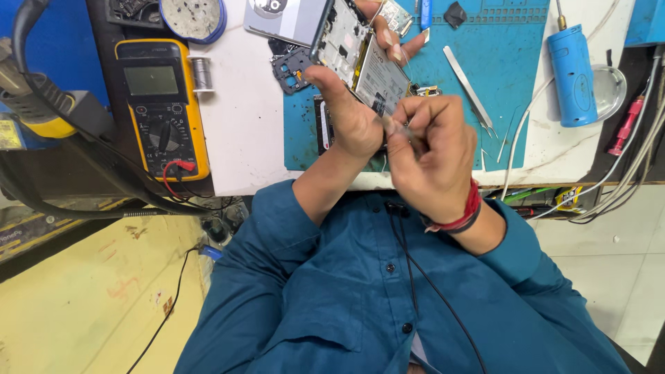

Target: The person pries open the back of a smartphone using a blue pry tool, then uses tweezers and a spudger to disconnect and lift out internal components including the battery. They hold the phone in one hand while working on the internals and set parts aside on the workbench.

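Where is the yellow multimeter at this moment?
In the head view the yellow multimeter lies at the left of the white bench, left of the blue work mat and the left hand holding the opened phone.

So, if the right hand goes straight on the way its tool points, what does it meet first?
Probably the opened phone held by the left hand; the right hand points its thin tool at the lower end, though depth is unclear.

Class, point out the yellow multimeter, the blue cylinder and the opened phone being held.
Yellow multimeter [161,111]: head view, on its round dial.
Blue cylinder [573,76]: head view, mid-body.
Opened phone [360,59]: head view, on its exposed inner frame.
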